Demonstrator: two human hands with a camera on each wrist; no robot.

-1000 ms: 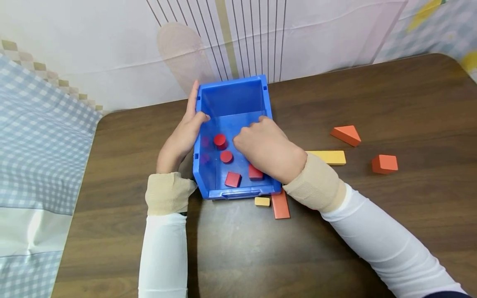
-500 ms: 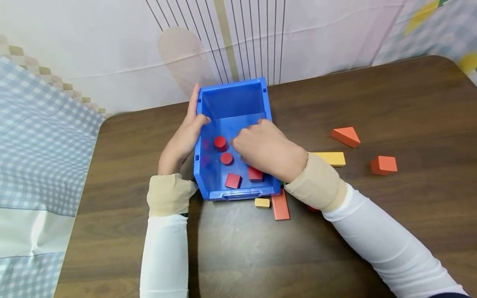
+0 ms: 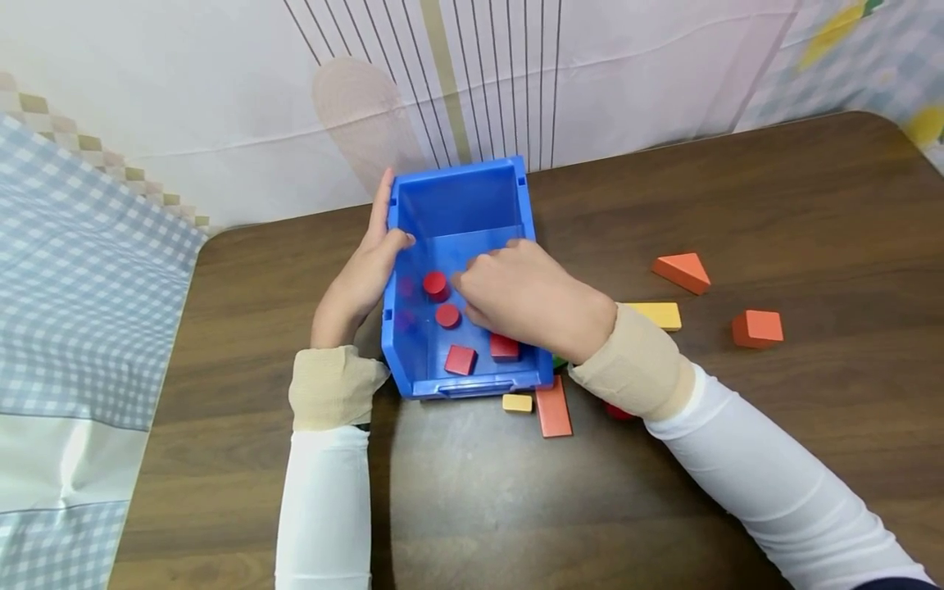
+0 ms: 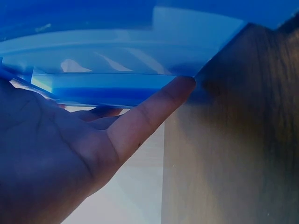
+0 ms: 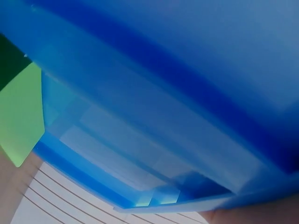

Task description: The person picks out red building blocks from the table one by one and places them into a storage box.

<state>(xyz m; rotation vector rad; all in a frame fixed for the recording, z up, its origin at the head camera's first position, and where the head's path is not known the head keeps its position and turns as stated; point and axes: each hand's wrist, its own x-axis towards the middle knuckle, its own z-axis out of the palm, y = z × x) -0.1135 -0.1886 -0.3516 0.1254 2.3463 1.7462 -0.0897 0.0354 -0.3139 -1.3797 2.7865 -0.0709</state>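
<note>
A blue plastic bin (image 3: 457, 170) stands on the table near its back edge. My left hand (image 3: 357, 283) grips its left wall, thumb over the rim and fingers along the outside. In the left wrist view, the left hand (image 4: 88, 149) lies against the blue wall. My right hand (image 3: 527, 291) reaches into the bin over its right side, knuckles up; its fingertips are hidden, and I cannot tell whether it holds a block. Near it on the bin floor lie two red cylinders (image 3: 436, 286), a red square block (image 3: 460, 360) and another red block (image 3: 505, 347).
Right of the bin lie an orange triangular block (image 3: 682, 272), an orange block (image 3: 758, 329) and a yellow plank (image 3: 655, 315). In front are a small yellow block (image 3: 517, 403) and an orange plank (image 3: 553, 410). A red piece (image 3: 618, 412) and a green piece (image 3: 559, 361) show beneath the right forearm.
My right hand shifts slightly left and down inside the bin. Green and red pieces become visible beside its wrist. The left hand keeps its place on the wall.
</note>
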